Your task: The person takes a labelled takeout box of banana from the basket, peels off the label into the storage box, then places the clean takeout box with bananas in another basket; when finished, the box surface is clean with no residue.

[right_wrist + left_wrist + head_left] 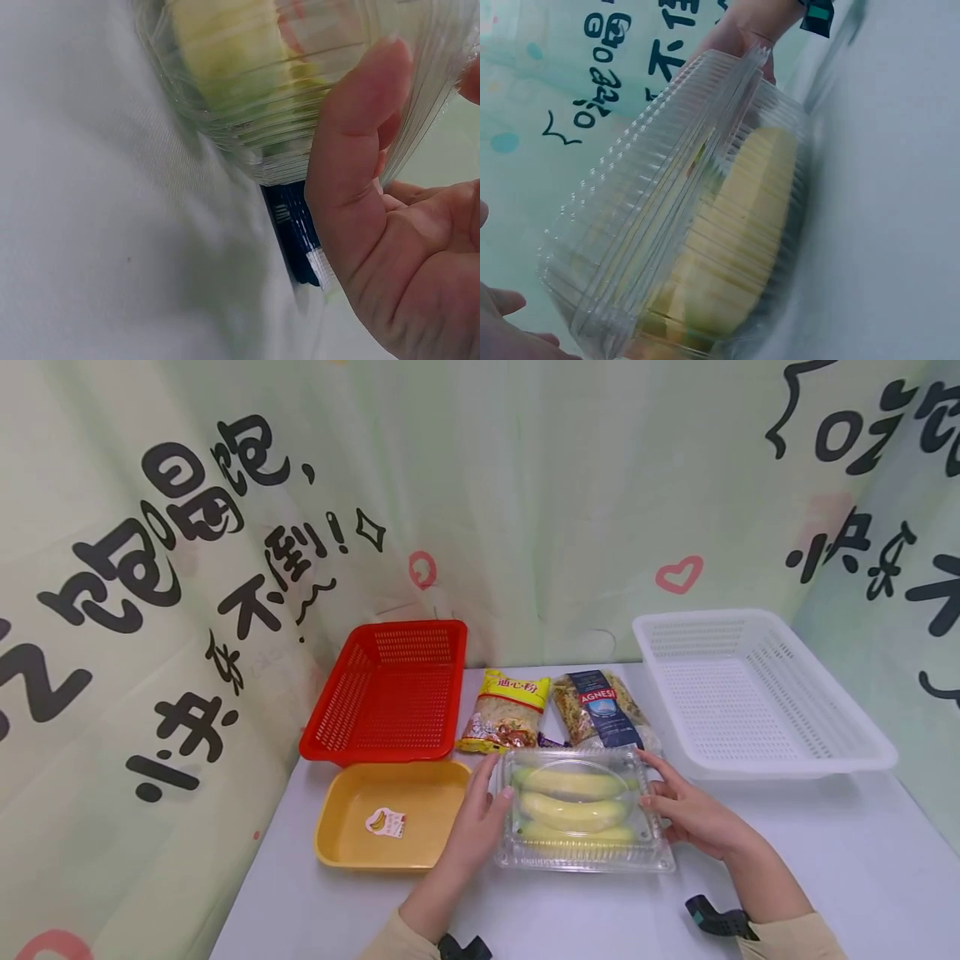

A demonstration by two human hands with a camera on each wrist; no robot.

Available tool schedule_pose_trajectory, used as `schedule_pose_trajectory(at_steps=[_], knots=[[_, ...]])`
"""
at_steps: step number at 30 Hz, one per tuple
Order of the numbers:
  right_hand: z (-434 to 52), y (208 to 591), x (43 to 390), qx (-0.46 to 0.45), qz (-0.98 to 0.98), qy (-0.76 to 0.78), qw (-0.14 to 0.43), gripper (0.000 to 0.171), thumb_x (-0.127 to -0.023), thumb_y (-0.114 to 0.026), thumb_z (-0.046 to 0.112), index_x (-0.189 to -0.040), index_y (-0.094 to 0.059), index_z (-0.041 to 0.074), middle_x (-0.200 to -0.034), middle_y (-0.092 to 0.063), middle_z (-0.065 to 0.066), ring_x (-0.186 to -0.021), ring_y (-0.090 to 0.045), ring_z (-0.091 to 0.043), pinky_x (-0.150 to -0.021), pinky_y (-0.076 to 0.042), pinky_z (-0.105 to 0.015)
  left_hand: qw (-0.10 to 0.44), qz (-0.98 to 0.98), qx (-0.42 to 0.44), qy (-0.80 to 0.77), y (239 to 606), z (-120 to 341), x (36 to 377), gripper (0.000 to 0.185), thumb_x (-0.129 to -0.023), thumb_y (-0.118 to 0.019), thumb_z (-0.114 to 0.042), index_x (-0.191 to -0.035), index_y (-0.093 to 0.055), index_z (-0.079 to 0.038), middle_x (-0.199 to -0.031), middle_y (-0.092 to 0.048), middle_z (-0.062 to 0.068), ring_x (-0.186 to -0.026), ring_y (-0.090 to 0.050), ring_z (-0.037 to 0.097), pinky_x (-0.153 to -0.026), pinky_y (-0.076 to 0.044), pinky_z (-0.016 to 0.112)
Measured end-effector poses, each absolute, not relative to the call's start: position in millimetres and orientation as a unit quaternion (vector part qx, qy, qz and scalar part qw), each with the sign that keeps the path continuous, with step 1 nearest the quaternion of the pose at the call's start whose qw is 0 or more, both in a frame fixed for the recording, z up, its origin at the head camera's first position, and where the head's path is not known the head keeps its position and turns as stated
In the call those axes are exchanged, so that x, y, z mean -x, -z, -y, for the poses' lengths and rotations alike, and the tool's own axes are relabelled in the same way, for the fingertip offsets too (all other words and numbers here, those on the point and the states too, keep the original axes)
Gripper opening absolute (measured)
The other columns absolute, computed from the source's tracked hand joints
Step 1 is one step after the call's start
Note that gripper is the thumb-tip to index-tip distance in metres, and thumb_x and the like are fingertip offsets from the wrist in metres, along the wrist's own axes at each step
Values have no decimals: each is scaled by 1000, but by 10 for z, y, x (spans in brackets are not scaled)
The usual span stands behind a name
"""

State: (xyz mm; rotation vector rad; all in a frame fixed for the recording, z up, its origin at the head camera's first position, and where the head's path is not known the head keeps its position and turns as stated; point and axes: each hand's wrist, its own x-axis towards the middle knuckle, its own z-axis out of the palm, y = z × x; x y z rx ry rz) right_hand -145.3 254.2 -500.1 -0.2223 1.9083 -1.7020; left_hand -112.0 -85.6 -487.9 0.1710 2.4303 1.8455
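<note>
A clear plastic clamshell box (588,858) with several bananas (573,812) inside is between my two hands, low over the front middle of the table. My left hand (477,818) holds its left side, thumb at the edge and fingers along the back corner. Its ribbed side and closed lid seam show in the left wrist view. On the right side my right hand (701,817) grips the box. The right thumb (349,142) presses the ribbed wall in the right wrist view, while the other fingers are partly hidden behind it.
A yellow tray (330,827) with a banana sticker (386,822) stands left of the box, with a red basket (382,693) behind it. Behind the box lie a yellow-topped pasta bag (506,714), an Agnesi pasta bag (603,710) and a small purple packet (551,742). A white basket (780,764) stands right.
</note>
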Motion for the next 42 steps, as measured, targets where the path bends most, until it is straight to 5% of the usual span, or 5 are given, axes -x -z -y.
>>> schedule_pose_trajectory(at_steps=[17,29,42], knots=[[-2548,5014,1469,87,-710,639,284,83,-102,-52,22,-158,9,27,-108,-54,-7,-92,-68,-22,-73,-60,-47,21,-826,-52,-560,4931,900,1070,49,-100,-52,-40,-148,-44,-31,-164,-23,3,-151,-23,33,-116,-25,65],[-2550,5024,1462,83,-711,638,285,83,-102,-52,23,-158,10,27,-111,-55,-7,-93,-68,-21,-73,-60,-46,86,-713,36,-695,5261,762,1148,70,-98,-53,-47,-158,-19,-35,-167,-14,0,-154,-14,31,-123,-18,52],[-2554,5027,1457,84,-710,638,285,82,-103,-51,25,-158,9,29,-117,-55,-8,-95,-68,-23,-74,-60,-46,118,-681,14,-722,5323,760,1167,64,-99,-50,-44,-155,-21,-42,-167,-13,-8,-155,-2,26,-123,-6,58]])
